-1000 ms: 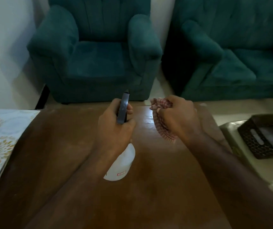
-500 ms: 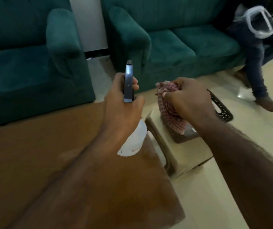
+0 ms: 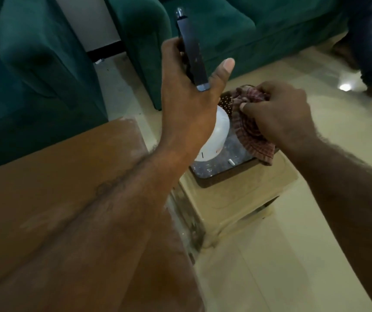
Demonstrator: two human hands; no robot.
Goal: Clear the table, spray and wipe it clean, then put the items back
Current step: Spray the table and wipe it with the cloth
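Observation:
My left hand (image 3: 187, 106) grips a spray bottle (image 3: 214, 136) by its neck. Its white body hangs below the fist and its dark blue head (image 3: 191, 52) sticks up above it. The bottle hangs over a dark basket (image 3: 212, 180) that stands on a beige stool (image 3: 245, 197) to the right of the brown table (image 3: 63, 181). My right hand (image 3: 279, 111) holds a bunched red checked cloth (image 3: 250, 131) over the basket's right side. Much of the basket is hidden behind my hands.
A green armchair (image 3: 34, 64) stands behind the table and a green sofa (image 3: 225, 25) stands beyond the stool. Another person's legs (image 3: 369, 52) and bare foot are at the top right on the pale tiled floor (image 3: 281, 266).
My view and both hands have swung right, from over the table to over the basket on the stool. The bottle and cloth stay in my hands.

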